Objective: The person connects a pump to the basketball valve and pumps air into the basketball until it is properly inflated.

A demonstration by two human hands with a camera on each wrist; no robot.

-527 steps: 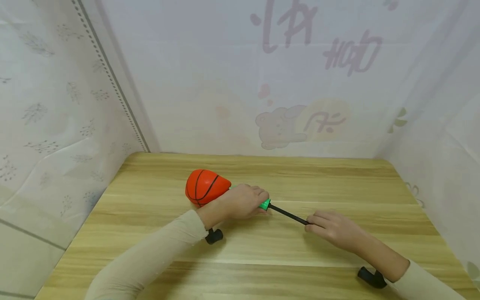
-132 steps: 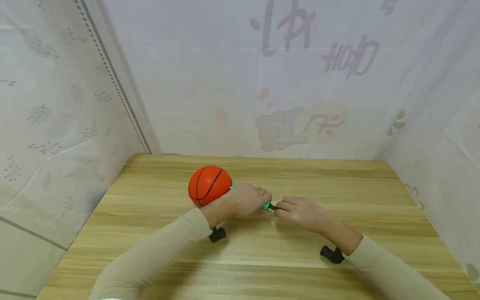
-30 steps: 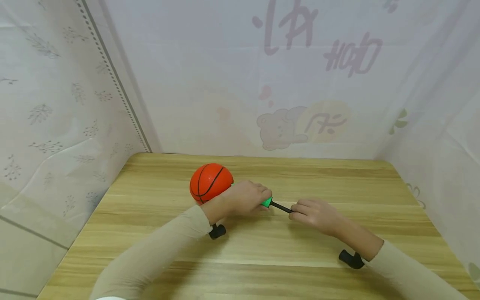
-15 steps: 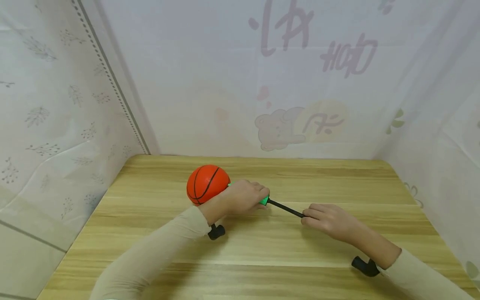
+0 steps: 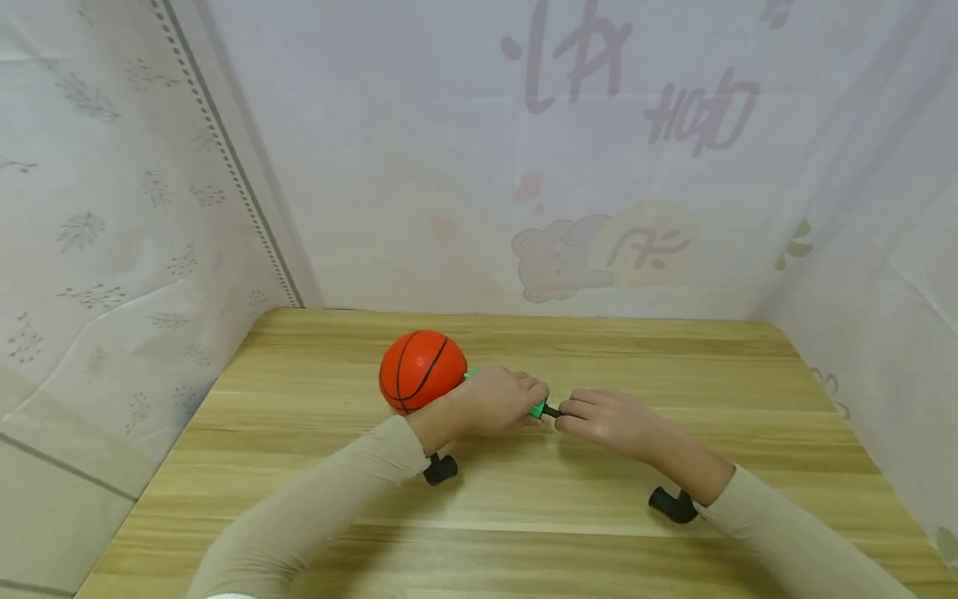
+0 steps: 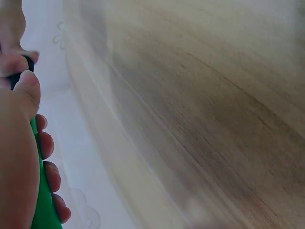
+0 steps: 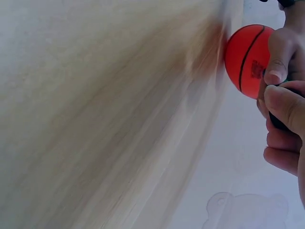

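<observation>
A small orange basketball (image 5: 422, 370) with black lines sits left of the hands, looking round and full. My left hand (image 5: 497, 401) wraps round the green barrel of a ball pump (image 5: 537, 409); the barrel's far end meets the ball's right side. In the left wrist view several curled fingertips show along the green barrel (image 6: 46, 210). Close by on the right, my right hand (image 5: 606, 423) grips the handle end of the pump, with only a short bit of black rod (image 5: 552, 412) showing between the hands. The right wrist view shows the ball (image 7: 245, 62) behind both hands.
The wood-grain table (image 5: 524, 549) spreads under both forearms. Black wrist-worn pieces, one at the left wrist (image 5: 440, 469) and one at the right wrist (image 5: 674, 504), hang below the sleeves. A printed pale sheet (image 5: 419, 166) stands behind the table, with more sheeting at both sides.
Half a second ago the pump's rod was drawn well out; my right hand has since pushed it in toward the left hand. The ball, pinched and dented 17.6 s ago, is rounder now.
</observation>
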